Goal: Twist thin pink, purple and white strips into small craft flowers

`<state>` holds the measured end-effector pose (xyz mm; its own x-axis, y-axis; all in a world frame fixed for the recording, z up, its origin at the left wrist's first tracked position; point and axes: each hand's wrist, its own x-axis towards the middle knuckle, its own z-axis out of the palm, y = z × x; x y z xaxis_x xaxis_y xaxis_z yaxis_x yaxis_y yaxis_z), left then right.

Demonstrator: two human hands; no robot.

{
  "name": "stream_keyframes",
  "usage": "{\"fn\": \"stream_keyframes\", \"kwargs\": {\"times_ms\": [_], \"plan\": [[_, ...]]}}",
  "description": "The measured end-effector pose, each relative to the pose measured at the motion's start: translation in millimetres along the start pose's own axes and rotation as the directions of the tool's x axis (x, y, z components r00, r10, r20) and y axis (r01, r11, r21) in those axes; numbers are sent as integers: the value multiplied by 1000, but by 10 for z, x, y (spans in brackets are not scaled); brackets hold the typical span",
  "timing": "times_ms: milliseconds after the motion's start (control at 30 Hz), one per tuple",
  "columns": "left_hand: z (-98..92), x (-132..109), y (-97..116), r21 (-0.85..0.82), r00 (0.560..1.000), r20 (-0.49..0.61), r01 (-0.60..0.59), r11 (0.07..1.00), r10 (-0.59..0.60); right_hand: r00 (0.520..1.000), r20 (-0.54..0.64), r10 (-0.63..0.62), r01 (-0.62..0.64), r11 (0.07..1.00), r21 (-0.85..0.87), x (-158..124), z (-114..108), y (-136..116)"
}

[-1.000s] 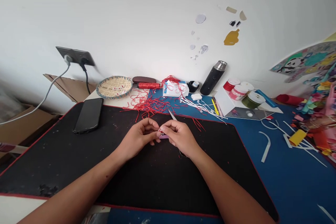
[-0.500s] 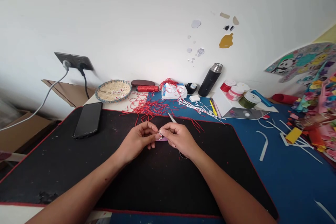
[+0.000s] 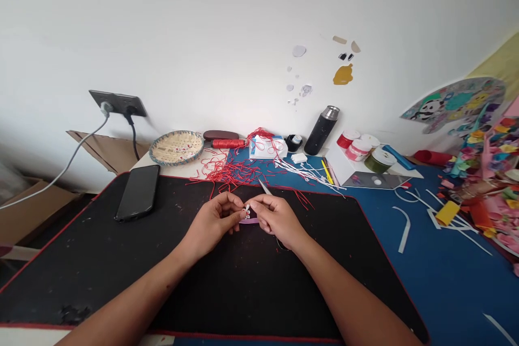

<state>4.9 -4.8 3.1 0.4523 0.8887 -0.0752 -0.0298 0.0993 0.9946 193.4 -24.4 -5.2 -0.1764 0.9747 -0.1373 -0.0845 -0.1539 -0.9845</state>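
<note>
Over the middle of the black mat, my left hand point(image 3: 221, 216) pinches a small white-and-red piece point(image 3: 247, 213), which looks like looped, flower-shaped cordwork, between thumb and forefinger. My right hand point(image 3: 275, 215) is closed, thumb and finger pressed together right beside the piece's upper white loop. What those fingertips grip is too small to make out. Below the piece a purple strip point(image 3: 248, 221) shows between the hands. Beyond my right hand a pointed metal blade point(image 3: 265, 187) sticks out, the rest hidden under the hand; a dark curved loop point(image 3: 283, 245) peeks from below its wrist.
Cut red cords point(image 3: 233, 170) and white cords point(image 3: 302, 169) lie along the mat's point(image 3: 243, 292) back edge. A phone point(image 3: 138, 192) rests left. Behind stand a woven basket point(image 3: 177, 161), red thread spool point(image 3: 228, 143), black flask point(image 3: 321, 131) and thread reels point(image 3: 380, 160). Paper flowers point(image 3: 494, 173) crowd the right.
My right fingertips have shifted slightly right, away from the piece's centre, and a white loop now stands up in view. The camera view has tilted up slightly.
</note>
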Motion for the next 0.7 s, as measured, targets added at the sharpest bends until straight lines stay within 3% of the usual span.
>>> {"fn": "stream_keyframes", "kwargs": {"times_ms": [300, 533, 700], "plan": [[12, 21, -52, 19, 1000, 20, 3, 1000, -4, 1000, 13, 7, -7, 1000, 8, 5, 6, -5], [17, 5, -33, 66, 998, -53, -40, 997, 43, 1000, -11, 3, -3, 1000, 23, 11, -1, 1], [42, -10, -31, 112, 995, -64, -73, 991, 81, 999, -7, -37, 36, 996, -76, 22, 3, 43]]}}
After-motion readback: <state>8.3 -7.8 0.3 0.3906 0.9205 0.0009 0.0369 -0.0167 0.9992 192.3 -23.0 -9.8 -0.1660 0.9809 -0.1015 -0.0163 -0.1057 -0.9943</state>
